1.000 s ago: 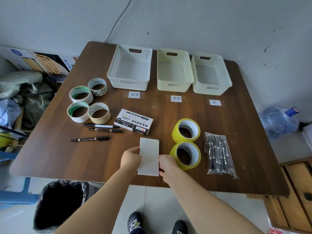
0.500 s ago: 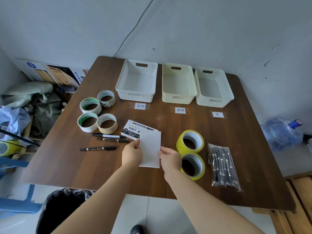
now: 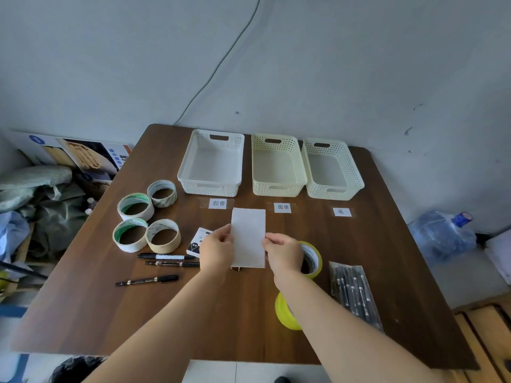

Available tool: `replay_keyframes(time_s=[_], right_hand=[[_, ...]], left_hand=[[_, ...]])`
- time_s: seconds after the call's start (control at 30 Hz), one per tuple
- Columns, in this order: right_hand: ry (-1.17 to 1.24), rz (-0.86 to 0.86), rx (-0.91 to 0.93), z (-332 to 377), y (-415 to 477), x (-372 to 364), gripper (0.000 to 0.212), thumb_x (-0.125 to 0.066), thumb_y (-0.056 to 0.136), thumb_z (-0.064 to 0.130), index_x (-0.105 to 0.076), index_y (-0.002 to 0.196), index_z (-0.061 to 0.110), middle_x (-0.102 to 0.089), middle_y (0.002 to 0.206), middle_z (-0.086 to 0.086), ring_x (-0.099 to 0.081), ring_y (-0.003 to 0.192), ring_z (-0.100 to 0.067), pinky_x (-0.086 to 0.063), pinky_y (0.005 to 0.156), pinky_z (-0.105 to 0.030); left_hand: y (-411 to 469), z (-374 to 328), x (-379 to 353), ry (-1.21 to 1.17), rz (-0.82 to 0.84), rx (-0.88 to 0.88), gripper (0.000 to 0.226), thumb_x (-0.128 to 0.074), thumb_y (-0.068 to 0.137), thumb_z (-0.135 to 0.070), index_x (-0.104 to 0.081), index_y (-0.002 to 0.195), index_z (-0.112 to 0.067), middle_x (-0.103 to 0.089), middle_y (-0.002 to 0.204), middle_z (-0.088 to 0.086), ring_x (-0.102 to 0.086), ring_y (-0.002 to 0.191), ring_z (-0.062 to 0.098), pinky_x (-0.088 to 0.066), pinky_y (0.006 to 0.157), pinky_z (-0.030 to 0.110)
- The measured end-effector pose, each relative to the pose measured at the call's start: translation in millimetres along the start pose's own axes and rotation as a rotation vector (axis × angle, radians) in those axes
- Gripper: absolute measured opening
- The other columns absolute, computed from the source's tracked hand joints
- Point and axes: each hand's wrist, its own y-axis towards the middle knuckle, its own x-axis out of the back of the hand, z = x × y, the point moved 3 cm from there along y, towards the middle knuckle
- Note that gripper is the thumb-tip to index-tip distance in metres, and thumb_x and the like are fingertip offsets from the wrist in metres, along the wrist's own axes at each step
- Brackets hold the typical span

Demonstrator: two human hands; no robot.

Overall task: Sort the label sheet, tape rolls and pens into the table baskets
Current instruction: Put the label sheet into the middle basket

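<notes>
Both hands hold the white label sheet [image 3: 248,236] above the table's middle: my left hand [image 3: 217,248] pinches its left edge, my right hand [image 3: 283,252] its right edge. Three baskets stand at the back: a white basket [image 3: 211,186], a cream basket [image 3: 276,189] and a pale basket [image 3: 336,193], each with a paper tag in front. Several pale tape rolls [image 3: 146,219] sit at the left. Two yellow tape rolls [image 3: 313,258] are partly hidden by my right arm. Three loose black pens [image 3: 166,262] lie left of my hands. A bag of pens [image 3: 352,293] lies at the right.
A marker box [image 3: 197,241] is half hidden behind my left hand. Off the table stand a water bottle [image 3: 442,236] at the right, cardboard and bags [image 3: 41,189] at the left, and a black bin [image 3: 74,369] under the front edge.
Both hands have lifted the label sheet off the table and carried it away from me, towards the baskets. The camera has tilted up.
</notes>
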Motion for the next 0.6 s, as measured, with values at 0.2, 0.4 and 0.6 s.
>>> replay_keyframes(time_s=[0.2, 0.4, 0.6], right_hand=[[-0.007, 0.003, 0.055, 25, 42, 18, 0.022, -0.068, 0.085, 0.013, -0.074, 0.106, 0.011, -0.073, 0.108, -0.003, -0.067, 0.098, -0.021, -0.054, 0.087, -0.029], [0.013, 0.050, 0.083, 52, 93, 34, 0.022, -0.067, 0.086, 0.010, -0.073, 0.108, 0.010, -0.072, 0.109, -0.003, -0.064, 0.097, -0.017, -0.050, 0.081, -0.023], [0.027, 0.051, 0.107, 72, 143, 44, 0.023, -0.069, 0.085, 0.011, -0.073, 0.108, 0.009, -0.072, 0.109, -0.004, -0.067, 0.099, -0.021, -0.055, 0.088, -0.031]], left_hand=[[21, -35, -22, -0.096, -0.048, -0.009, 0.036, -0.047, 0.096, -0.011, -0.058, 0.130, -0.015, -0.063, 0.124, 0.002, -0.056, 0.099, 0.016, -0.047, 0.079, 0.028], [51, -71, -51, -0.116, -0.093, 0.007, 0.028, -0.053, 0.094, -0.016, -0.067, 0.119, -0.017, -0.067, 0.115, 0.003, -0.062, 0.099, 0.023, -0.054, 0.087, 0.038], [76, -105, -81, -0.107, -0.103, -0.033, 0.031, -0.052, 0.095, -0.017, -0.064, 0.124, -0.013, -0.066, 0.120, 0.006, -0.061, 0.103, 0.026, -0.054, 0.091, 0.044]])
